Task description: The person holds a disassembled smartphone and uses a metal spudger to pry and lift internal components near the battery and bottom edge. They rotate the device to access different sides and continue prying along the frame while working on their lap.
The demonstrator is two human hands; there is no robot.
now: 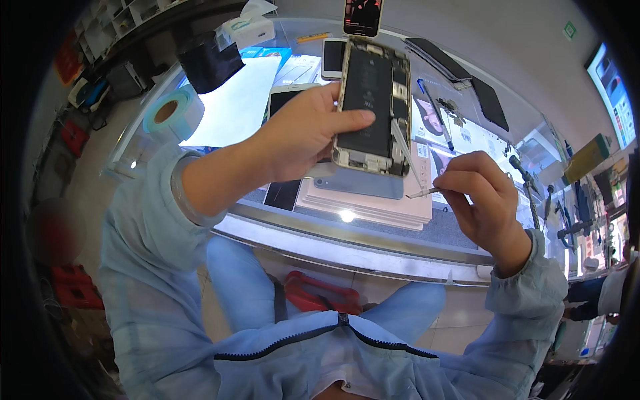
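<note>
My left hand [297, 130] grips an opened phone [373, 157], its thumb lying over the black battery [367, 87]. Metal brackets and bare parts show along the phone's right side and lower end. From that side a narrow white strip [408, 153] slants down toward my right hand [481, 197]. Pinched in the right fingers is a thin, pale, stick-like tool [424, 193] with a dark tip, pointing left close to the strip's lower end. Whether the tool touches the strip I cannot tell. Beneath the phone sits a stack of pale pink flat boxes [373, 208].
Behind lie a white-framed phone [332, 59], a blue pen [437, 113], small metal parts [453, 110] and dark phone pieces [490, 103]. At left are a tape roll [175, 113], a black box [210, 67] and tissues [250, 30]. The glass counter's metal edge [353, 250] runs before me.
</note>
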